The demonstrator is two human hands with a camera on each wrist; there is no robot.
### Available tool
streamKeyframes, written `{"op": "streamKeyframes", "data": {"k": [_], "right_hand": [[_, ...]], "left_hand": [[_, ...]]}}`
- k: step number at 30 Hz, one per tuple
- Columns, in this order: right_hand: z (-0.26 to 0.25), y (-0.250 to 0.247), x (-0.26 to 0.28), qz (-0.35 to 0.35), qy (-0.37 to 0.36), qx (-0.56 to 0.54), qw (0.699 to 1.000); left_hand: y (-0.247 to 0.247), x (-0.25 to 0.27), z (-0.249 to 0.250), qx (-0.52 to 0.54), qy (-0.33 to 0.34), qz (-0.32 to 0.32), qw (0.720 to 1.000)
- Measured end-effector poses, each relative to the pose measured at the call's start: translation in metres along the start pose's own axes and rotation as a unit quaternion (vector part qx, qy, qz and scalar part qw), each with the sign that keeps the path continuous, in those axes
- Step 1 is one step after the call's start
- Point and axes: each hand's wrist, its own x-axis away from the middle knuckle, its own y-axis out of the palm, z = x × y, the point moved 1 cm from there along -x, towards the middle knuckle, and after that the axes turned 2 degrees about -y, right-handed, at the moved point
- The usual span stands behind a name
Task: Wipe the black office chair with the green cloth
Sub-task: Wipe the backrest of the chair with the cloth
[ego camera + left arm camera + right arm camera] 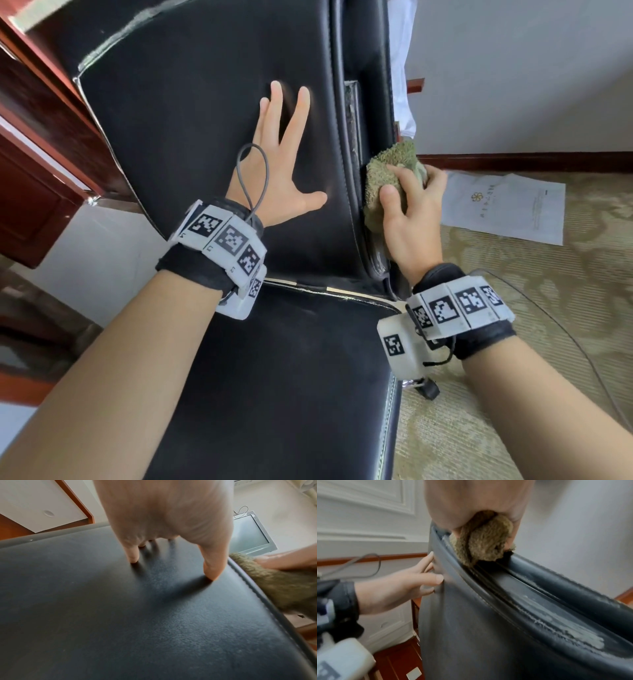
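office or hotel room | patterned carpet (548, 308) | wood desk (41, 164) | panelled wall (359, 507)

Walls: white wall (513, 68), with a dark red skirting board (524, 161).
Floor: patterned beige carpet (548, 308), a white printed sheet (503, 205) lying flat.
Furniture: reddish wooden cabinet (30, 164).

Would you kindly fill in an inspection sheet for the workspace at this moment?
Surface: black office chair backrest, smooth front; worn whitish flaking along its right edge.
Job's things: green cloth pressed into the right edge seam.
Clutter: printed sheet on the carpet.
Grippers: left hand spread flat on the backrest; right hand grips the cloth.
Cables: thin grey loop at the left wrist; a cable on the carpet.
Surroundings: red-brown wooden furniture, white wall.
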Motion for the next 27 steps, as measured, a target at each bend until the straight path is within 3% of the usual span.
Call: {"op": "streamKeyframes", "data": {"k": [5, 9, 19, 21, 25, 27], "right_hand": [[-0.025, -0.016, -0.01, 0.059, -0.077, -0.02, 0.995], [-0.042, -0.001, -0.034, 0.029, -0.117, 0.033, 0.992], [0.024, -0.003, 0.013, -0.027, -0.005, 0.052, 0.998], [0.02, -0.005, 0.012, -0.007, -0.018, 0.049, 0.999], [-0.014, -0.002, -0.007, 0.071, -0.119, 0.028, 0.99], [-0.025, 0.005, -0.023, 0.081, -0.126, 0.015, 0.989]], "left_hand": [[-0.005, 0.003, -0.007, -0.03, 0.017, -0.015, 0.999], [-0.005, 0.004, -0.009, -0.067, 0.023, -0.015, 0.997], [0.009, 0.001, -0.007, -0.094, 0.013, 0.025, 0.995], [0.01, 0.0, -0.008, -0.108, 0.013, 0.027, 0.994], [0.01, 0.0, -0.011, -0.146, 0.013, 0.019, 0.989], [0.01, 0.001, -0.011, -0.158, 0.016, 0.023, 0.987]]}}
